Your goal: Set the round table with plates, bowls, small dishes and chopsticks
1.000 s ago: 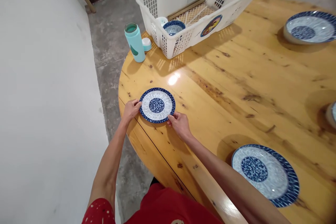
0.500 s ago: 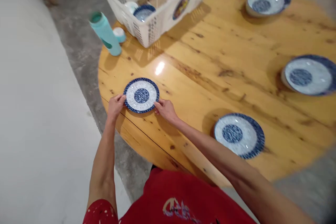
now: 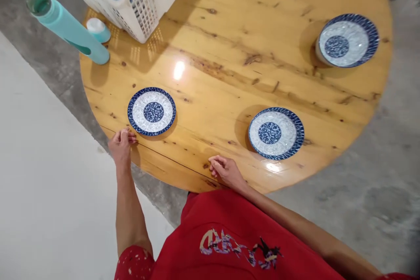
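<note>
The plate (image 3: 152,111) lies on the counter (image 3: 210,109), round, so no long axis to it. The left hand (image 3: 120,143) is nearer, just off the plate's near-left rim; the right hand (image 3: 229,173) is well apart, to the plate's near right, short of the dish (image 3: 276,133). Each grip is slack and empty, fingers loosely bent.

No text or numbers can be read.
</note>
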The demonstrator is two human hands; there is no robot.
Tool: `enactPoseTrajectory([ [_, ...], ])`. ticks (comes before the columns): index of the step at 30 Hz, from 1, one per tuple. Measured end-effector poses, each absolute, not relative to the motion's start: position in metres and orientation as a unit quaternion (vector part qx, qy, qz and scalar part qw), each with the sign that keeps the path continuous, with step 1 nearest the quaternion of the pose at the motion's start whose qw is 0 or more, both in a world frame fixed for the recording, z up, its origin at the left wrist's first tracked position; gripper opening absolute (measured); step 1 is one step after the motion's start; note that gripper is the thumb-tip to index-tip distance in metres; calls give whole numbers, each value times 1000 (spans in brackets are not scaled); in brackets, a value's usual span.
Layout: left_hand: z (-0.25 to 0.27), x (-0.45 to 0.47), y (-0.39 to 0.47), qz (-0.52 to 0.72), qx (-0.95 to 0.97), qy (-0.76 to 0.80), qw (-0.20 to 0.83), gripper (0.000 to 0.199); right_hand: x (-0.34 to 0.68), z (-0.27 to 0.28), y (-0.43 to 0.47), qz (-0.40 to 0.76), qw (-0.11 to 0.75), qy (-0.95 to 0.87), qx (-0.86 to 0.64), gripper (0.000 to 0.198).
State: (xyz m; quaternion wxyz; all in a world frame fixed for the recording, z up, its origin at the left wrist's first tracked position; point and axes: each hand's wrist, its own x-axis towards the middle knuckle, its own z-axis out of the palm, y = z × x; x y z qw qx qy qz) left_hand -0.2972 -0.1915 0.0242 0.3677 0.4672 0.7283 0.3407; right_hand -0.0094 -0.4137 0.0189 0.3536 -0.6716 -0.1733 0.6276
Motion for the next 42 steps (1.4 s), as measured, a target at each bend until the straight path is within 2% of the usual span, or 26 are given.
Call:
enactPoseTrajectory([
  [3, 20, -287, -188, 340, 473, 713, 390, 27, -8, 20, -420, 622, 356, -164, -678, 43],
  [11, 24, -269, -201, 342, 435, 718, 422, 27, 8, 27, -421, 575, 403, -290, -650, 29],
  [16, 19, -266, -226, 380, 404, 727, 404, 22, 36, 26, -440, 556, 397, -325, -654, 30],
  [22, 17, -233, -294, 397, 388, 720, 415, 28, 67, 22, -489, 535, 438, -275, -668, 34],
  [31, 13, -121, -390, 297, 413, 683, 524, 40, 123, 26, -548, 515, 470, -186, -692, 47],
  [36, 19, -42, -412, 220, 510, 590, 586, 32, 146, 37, -570, 491, 484, -176, -703, 49],
  [42, 11, 19, -416, 169, 495, 604, 602, 24, 165, 35, -601, 467, 480, -152, -728, 54],
])
